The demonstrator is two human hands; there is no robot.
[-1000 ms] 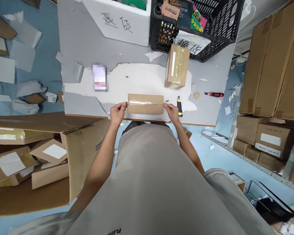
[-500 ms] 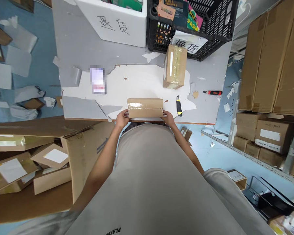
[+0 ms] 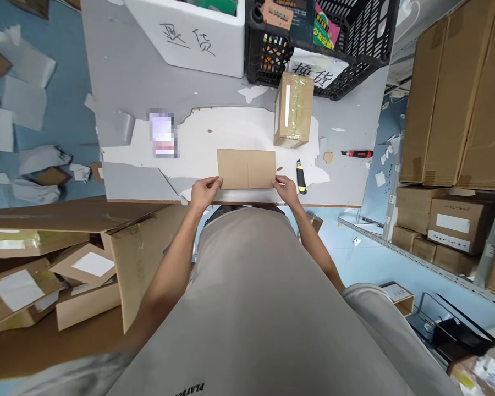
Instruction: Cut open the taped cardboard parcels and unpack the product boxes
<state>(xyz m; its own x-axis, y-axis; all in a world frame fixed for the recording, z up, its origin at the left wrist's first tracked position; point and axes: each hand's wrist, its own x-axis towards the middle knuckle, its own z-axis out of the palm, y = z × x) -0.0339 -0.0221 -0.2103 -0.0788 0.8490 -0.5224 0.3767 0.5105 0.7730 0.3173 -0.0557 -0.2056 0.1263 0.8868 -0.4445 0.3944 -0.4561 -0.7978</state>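
Observation:
A brown cardboard box (image 3: 246,169) is at the front edge of the table, a plain side with faint crease lines towards me. My left hand (image 3: 205,192) pinches its left end near the lower corner, thumb on top. At the opposite end, my right hand (image 3: 286,190) grips the lower right corner in the same way. Just right of that hand lies a yellow-and-black box cutter (image 3: 301,176). Farther back stands a taped cardboard box (image 3: 294,111) with a white label. The underside of the held box is hidden.
A white bin (image 3: 202,41) and a black crate (image 3: 334,74) of packaged goods stand at the back. A red-and-black cutter (image 3: 357,154) lies at the right. A blurred rectangular item (image 3: 163,135) is on the left. An open carton (image 3: 144,242) with boxes stands below left.
The held box has been turned over: its shiny taped faces have given way to one plain side. Both hands have shifted slightly up with it, thumbs now on top.

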